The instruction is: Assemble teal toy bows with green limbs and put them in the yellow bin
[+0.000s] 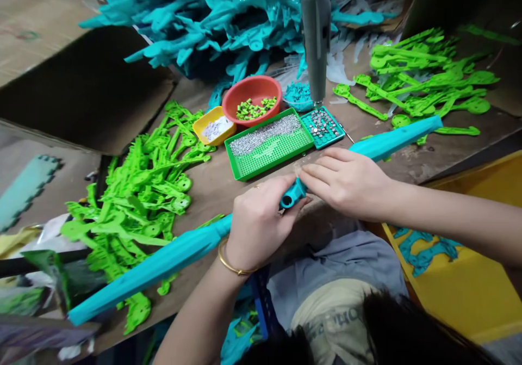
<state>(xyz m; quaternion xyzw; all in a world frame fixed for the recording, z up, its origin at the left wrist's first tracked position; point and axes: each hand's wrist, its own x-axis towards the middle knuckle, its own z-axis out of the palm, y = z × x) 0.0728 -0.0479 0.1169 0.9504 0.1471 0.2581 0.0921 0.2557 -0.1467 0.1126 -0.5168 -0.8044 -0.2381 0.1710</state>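
A long turquoise plastic piece [163, 267] slants across the front of the bench, from the lower left up to the right. My left hand [259, 218], with a gold bangle at its wrist, is closed around it left of its middle. Between the hands shows a short, thicker section with a round dark hole. My right hand [346, 183] lies over the piece just right of there, its fingertips pressed together against the middle section. The undersides of both grips are hidden. Just beyond my hands sits a green perforated tray [255, 166] of small metal parts.
A hanging grey screwdriver [316, 44] points down at a small turquoise tray [338, 136] of metal pieces. Behind are a red bowl [230, 96] and a yellow dish [199, 131]. Green plastic parts [138, 191] are heaped left and right, turquoise parts [244, 6] at the back.
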